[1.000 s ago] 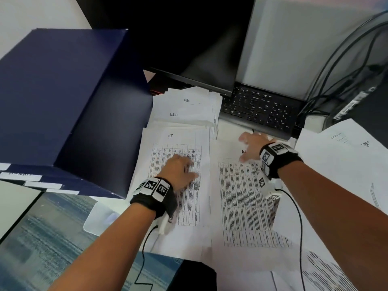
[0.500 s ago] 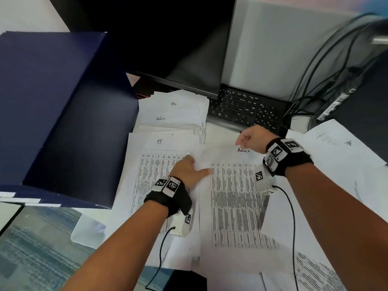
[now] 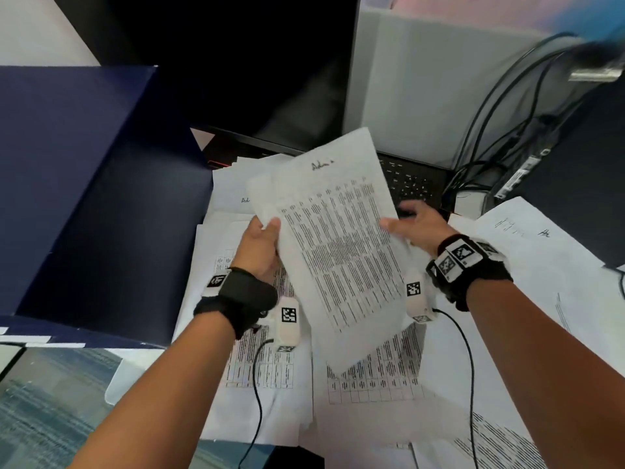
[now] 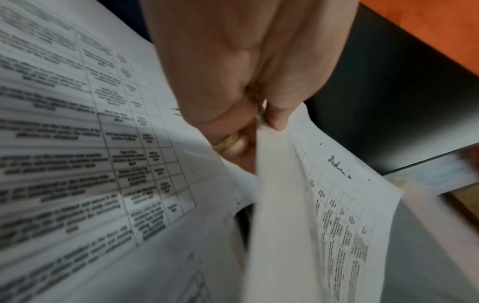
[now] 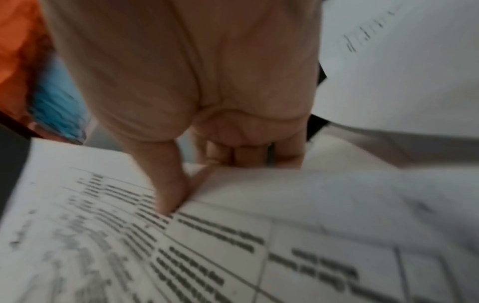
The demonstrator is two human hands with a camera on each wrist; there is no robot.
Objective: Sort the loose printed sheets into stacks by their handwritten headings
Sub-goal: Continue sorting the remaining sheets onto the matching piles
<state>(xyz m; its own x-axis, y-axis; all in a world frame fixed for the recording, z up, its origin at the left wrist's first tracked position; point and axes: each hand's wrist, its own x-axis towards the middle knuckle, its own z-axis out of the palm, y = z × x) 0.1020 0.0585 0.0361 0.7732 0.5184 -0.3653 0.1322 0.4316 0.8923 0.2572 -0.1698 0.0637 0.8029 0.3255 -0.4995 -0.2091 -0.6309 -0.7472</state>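
**Admin sheet in the air, plenty still to sort**

Both hands had the sheet (image 3: 338, 252) headed "Admin" lifted at frame centre: the left hand (image 3: 258, 247) pinched its left edge between thumb and fingers, the right hand (image 3: 417, 225) nipped the right edge. Behind it, upper centre, a pile (image 3: 230, 194) showed a matching heading, its likely home. Printed sheets (image 3: 260, 367) still lay spread below and at the right (image 3: 541, 252), so the sorting looked roughly midway at best.
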